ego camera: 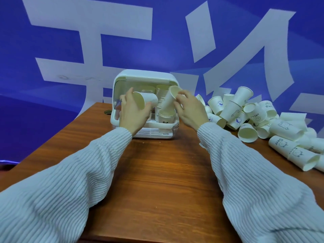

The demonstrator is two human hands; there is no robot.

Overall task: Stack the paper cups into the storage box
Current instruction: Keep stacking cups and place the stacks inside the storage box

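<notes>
A white storage box stands open at the far middle of the table, with stacks of paper cups inside and one upright cup at its front. My left hand holds a paper cup on its side, mouth toward me, in front of the box opening. My right hand grips another paper cup, tilted with its mouth up and to the right, just above the upright cup.
A big pile of loose paper cups lies on the right side of the wooden table. A blue banner with white characters hangs behind the box. The table's left edge runs diagonally.
</notes>
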